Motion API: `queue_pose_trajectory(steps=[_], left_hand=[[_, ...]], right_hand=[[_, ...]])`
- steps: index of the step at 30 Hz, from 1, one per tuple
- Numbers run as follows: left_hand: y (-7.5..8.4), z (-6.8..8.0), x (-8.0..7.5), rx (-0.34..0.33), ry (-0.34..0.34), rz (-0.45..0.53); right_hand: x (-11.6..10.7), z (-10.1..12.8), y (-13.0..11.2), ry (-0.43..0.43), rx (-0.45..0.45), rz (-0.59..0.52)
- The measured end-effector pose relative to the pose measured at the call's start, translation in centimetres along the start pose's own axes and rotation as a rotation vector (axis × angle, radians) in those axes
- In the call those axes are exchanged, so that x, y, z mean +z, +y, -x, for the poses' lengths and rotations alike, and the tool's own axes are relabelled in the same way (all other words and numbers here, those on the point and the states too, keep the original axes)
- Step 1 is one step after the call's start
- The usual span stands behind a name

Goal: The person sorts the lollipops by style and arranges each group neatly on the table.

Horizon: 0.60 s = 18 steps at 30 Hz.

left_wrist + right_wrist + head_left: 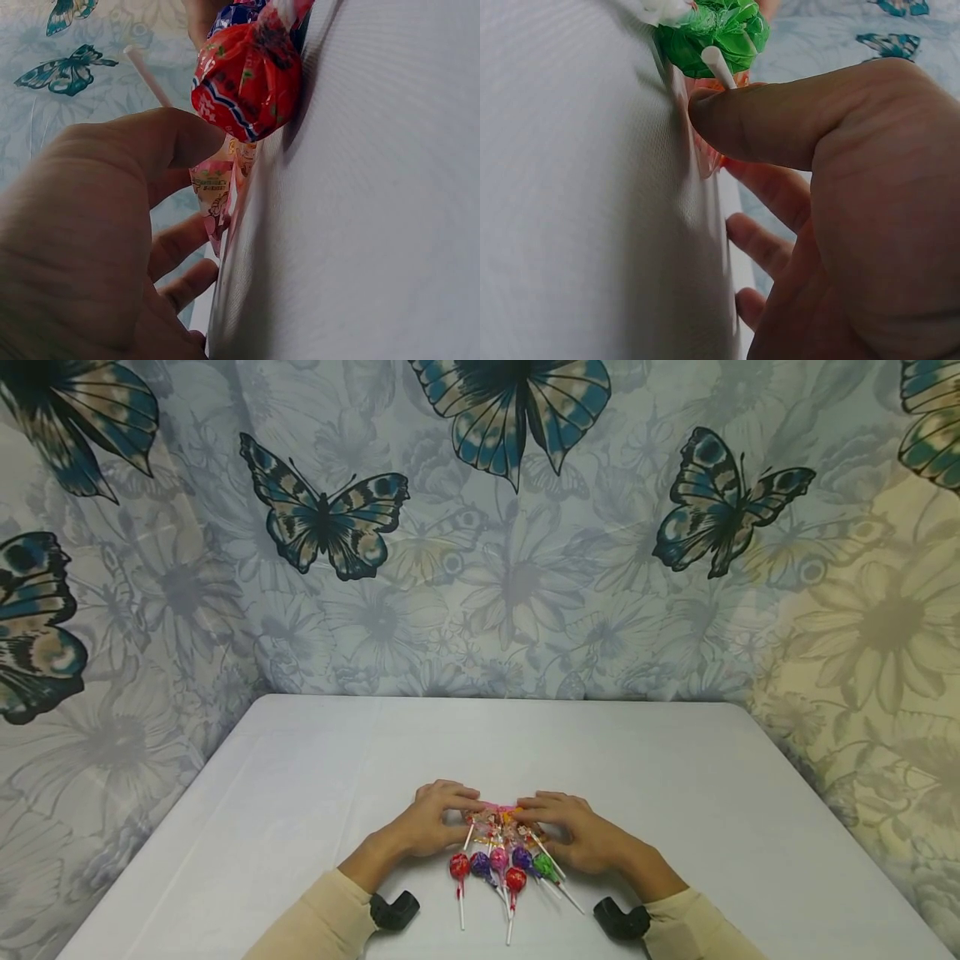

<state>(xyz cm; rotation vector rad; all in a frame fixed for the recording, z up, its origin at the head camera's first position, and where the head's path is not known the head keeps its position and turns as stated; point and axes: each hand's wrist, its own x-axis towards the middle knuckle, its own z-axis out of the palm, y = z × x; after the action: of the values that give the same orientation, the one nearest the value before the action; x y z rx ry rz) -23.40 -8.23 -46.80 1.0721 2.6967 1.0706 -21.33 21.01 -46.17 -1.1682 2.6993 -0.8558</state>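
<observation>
A pink and orange printed candy bag (498, 814) lies on the white table between the two hands, with clear plastic showing in it. My left hand (438, 818) holds its left side, thumb on the near side and fingers at the far edge. On the opposite side my right hand (581, 831) grips the bag, the thumb against its edge in the right wrist view. Wrapped lollipops lie at the near side of the bag: a red lollipop (247, 82) close to the left thumb, a green lollipop (716, 37) by the right thumb, and purple and pink ones between.
A white table (300, 768) spreads out around the hands. Behind it hangs a grey-blue cloth (517, 593) printed with butterflies and flowers. Black wrist devices (395, 911) sit at both sleeve cuffs, low over the table.
</observation>
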Motion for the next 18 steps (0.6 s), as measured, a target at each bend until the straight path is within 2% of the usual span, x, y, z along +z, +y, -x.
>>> queue_pose_trajectory(steps=[7, 12, 18], left_hand=[[-0.20, 0.02, 0.11, 0.022, 0.023, -0.012], [-0.35, -0.07, 0.20, -0.003, 0.044, -0.019], [-0.43, -0.11, 0.17, -0.034, 0.031, -0.022]], right_hand=[[0.05, 0.04, 0.03, 0.006, -0.006, 0.002], [0.02, 0.04, -0.09, -0.003, 0.006, 0.002], [-0.09, 0.04, -0.08, -0.001, -0.008, 0.008]])
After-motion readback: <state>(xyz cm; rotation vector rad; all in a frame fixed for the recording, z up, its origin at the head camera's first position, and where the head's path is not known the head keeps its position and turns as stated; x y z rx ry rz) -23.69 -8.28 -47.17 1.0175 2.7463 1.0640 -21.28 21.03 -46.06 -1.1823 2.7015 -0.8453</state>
